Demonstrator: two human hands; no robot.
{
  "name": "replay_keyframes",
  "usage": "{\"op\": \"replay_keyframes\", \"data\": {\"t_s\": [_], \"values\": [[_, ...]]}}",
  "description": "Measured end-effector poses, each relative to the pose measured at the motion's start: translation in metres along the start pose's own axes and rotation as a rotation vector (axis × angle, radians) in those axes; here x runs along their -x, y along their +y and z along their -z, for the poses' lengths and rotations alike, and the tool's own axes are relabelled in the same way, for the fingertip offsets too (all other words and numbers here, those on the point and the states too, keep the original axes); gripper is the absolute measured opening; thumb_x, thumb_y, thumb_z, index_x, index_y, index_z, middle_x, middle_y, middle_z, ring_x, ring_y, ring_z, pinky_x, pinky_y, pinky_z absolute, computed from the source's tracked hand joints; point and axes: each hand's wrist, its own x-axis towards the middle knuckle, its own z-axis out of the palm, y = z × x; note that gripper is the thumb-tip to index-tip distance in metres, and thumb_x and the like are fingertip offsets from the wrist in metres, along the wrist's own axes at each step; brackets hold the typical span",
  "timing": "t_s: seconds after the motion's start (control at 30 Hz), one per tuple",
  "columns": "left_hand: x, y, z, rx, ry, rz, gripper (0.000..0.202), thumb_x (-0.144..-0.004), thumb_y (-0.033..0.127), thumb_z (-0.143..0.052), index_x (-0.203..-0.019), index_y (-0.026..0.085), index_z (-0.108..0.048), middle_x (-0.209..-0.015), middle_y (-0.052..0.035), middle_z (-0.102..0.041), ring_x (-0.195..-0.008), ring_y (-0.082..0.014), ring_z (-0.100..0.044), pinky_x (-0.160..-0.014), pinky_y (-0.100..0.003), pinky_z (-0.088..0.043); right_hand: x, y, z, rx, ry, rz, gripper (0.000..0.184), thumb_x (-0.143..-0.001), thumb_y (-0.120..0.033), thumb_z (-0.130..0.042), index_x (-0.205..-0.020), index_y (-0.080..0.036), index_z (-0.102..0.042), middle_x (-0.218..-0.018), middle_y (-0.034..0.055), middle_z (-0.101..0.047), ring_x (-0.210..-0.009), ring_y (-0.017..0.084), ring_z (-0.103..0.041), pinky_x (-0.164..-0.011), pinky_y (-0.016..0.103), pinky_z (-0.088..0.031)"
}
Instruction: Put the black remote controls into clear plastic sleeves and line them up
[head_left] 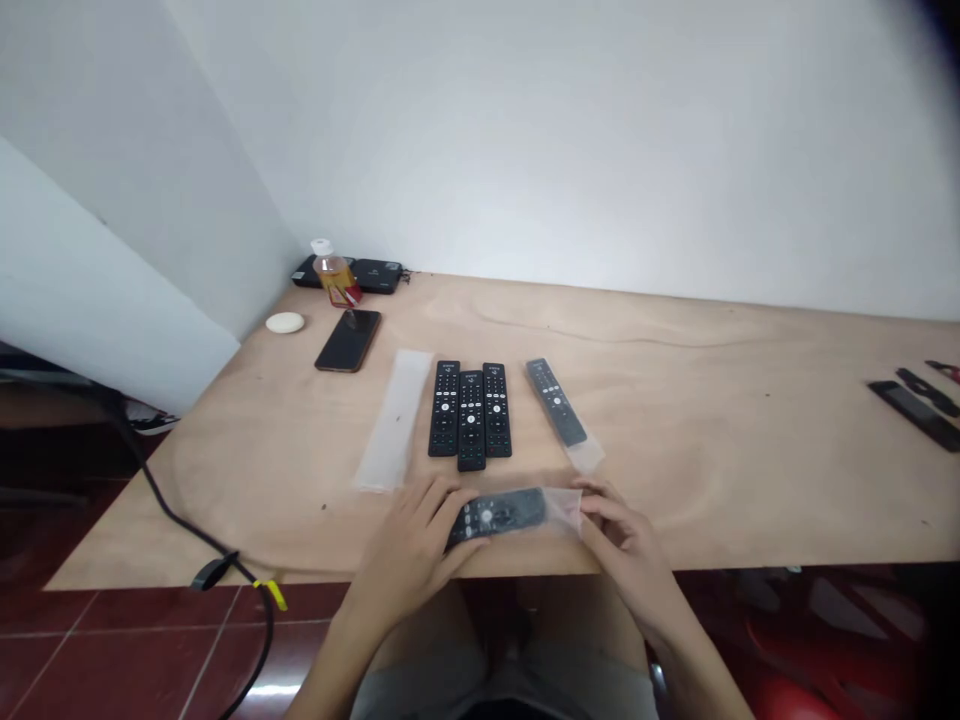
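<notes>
Near the table's front edge lies a black remote control (pixel 510 512) inside a clear plastic sleeve (pixel 561 508). My left hand (pixel 420 545) is closed round the remote's left end, fingers over the top and thumb along the near side. With fingers and thumb, my right hand (pixel 619 530) pinches the loose right end of the sleeve. Just beyond are three bare remotes side by side (pixel 471 420). To their right, another remote (pixel 555 400) sits in its own sleeve, slanted. A stack of flat plastic sleeves (pixel 394 420) lies to their left.
At the back left stand a drink bottle (pixel 337 278) and black boxes (pixel 377 275). A phone (pixel 349 340) and a white oval object (pixel 285 322) lie nearby. Dark devices (pixel 915 412) are at the far right. A black cable (pixel 172 515) hangs past the table's left front.
</notes>
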Motion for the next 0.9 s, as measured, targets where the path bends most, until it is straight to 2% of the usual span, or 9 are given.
{"op": "replay_keyframes", "data": {"t_s": [0.07,0.13,0.27,0.4,0.5,0.6,0.7,0.8,0.9], "values": [[0.000,0.000,0.001,0.008,-0.004,-0.004,0.035,-0.105,0.044,-0.070,-0.133,0.024,-0.064,-0.122,-0.0111,-0.070,-0.109,-0.0313,-0.068,-0.094,-0.047,-0.057,-0.004,-0.003,-0.003,0.012,-0.073,0.003,0.030,-0.104,-0.055,-0.070,-0.111,-0.030,-0.086,-0.148,0.0124,-0.065,-0.143,0.033,-0.061,-0.120,0.052,-0.051],[0.001,-0.001,0.001,0.017,0.005,-0.010,0.036,-0.104,0.044,-0.070,-0.134,0.025,-0.064,-0.122,-0.0109,-0.070,-0.108,-0.0310,-0.069,-0.094,-0.046,-0.057,-0.008,-0.006,-0.007,0.014,-0.135,0.006,0.027,-0.104,-0.053,-0.072,-0.115,-0.033,-0.086,-0.149,0.0115,-0.065,-0.147,0.033,-0.058,-0.126,0.057,-0.045],[0.002,-0.002,0.001,0.008,0.023,-0.022,0.037,-0.104,0.043,-0.071,-0.135,0.024,-0.064,-0.122,-0.0114,-0.070,-0.110,-0.0314,-0.069,-0.094,-0.045,-0.057,-0.014,-0.009,-0.017,0.036,-0.151,0.005,0.023,-0.098,-0.052,-0.080,-0.102,-0.031,-0.088,-0.146,0.0120,-0.068,-0.144,0.036,-0.059,-0.126,0.061,-0.042],[0.004,-0.004,-0.001,0.020,0.022,-0.036,0.039,-0.104,0.043,-0.072,-0.136,0.023,-0.062,-0.124,-0.0123,-0.069,-0.112,-0.0311,-0.068,-0.097,-0.046,-0.057,-0.014,-0.017,-0.026,-0.062,-0.100,-0.031,0.031,-0.095,-0.058,-0.082,-0.094,-0.027,-0.088,-0.144,0.0127,-0.071,-0.141,0.036,-0.061,-0.124,0.057,-0.044],[0.004,-0.004,-0.002,0.007,0.053,-0.047,0.039,-0.104,0.042,-0.071,-0.137,0.022,-0.061,-0.125,-0.0130,-0.069,-0.113,-0.0314,-0.068,-0.098,-0.047,-0.058,-0.012,-0.030,-0.034,-0.191,-0.088,-0.125,0.036,-0.096,-0.060,-0.080,-0.098,-0.025,-0.089,-0.141,0.0139,-0.074,-0.137,0.036,-0.065,-0.120,0.053,-0.049],[0.004,-0.005,-0.002,0.000,0.076,-0.047,0.038,-0.105,0.041,-0.071,-0.136,0.022,-0.061,-0.125,-0.0130,-0.069,-0.113,-0.0313,-0.068,-0.098,-0.047,-0.058,-0.011,-0.039,-0.037,-0.275,-0.067,-0.167,0.035,-0.088,-0.058,-0.089,-0.097,-0.024,-0.090,-0.137,0.0140,-0.076,-0.133,0.037,-0.066,-0.118,0.050,-0.050],[0.004,-0.004,-0.001,0.029,0.047,-0.031,0.038,-0.103,0.043,-0.073,-0.133,0.023,-0.062,-0.124,-0.0119,-0.070,-0.113,-0.0312,-0.069,-0.097,-0.046,-0.059,-0.007,-0.035,-0.031,-0.283,-0.049,-0.168,0.031,-0.085,-0.055,-0.093,-0.090,-0.024,-0.090,-0.137,0.0127,-0.075,-0.136,0.036,-0.064,-0.116,0.046,-0.050],[0.003,-0.004,-0.001,0.072,0.020,-0.006,0.035,-0.101,0.046,-0.075,-0.127,0.024,-0.065,-0.122,-0.0105,-0.072,-0.112,-0.0313,-0.071,-0.096,-0.045,-0.060,0.000,-0.021,-0.014,-0.257,-0.010,-0.205,0.032,-0.085,-0.054,-0.093,-0.095,-0.024,-0.091,-0.138,0.0126,-0.075,-0.134,0.035,-0.065,-0.112,0.043,-0.053],[0.004,-0.005,0.002,0.109,-0.026,0.018,0.033,-0.101,0.045,-0.075,-0.126,0.025,-0.066,-0.124,-0.0093,-0.074,-0.113,-0.0301,-0.073,-0.095,-0.043,-0.061,0.010,-0.005,0.010,-0.271,0.151,-0.276,0.039,-0.083,-0.056,-0.094,-0.104,-0.023,-0.089,-0.116,0.0115,-0.082,-0.109,0.029,-0.074,-0.095,0.038,-0.061]]}}
